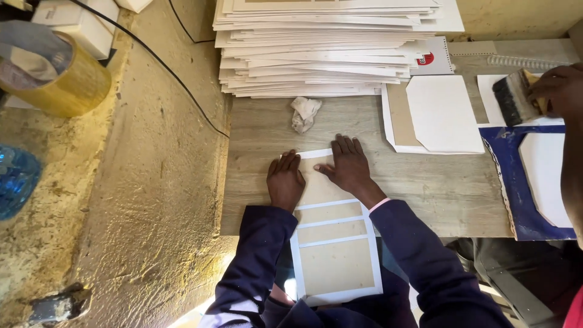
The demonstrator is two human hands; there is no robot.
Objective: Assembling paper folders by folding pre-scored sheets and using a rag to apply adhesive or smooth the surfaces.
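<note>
We press both flat, open hands, left hand (284, 182) and right hand (349, 169), on the cover sheet (334, 243); light, stiff boards on thin paper, best lifted by its edges.

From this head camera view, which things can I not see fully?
- Cover sheet: far end hidden under left hand and right hand.
- Paper stack: top cut off by upper edge.
- Brush: handle hidden by a co-worker's hand.
- Tape roll: blurred, cut off at left.
</note>
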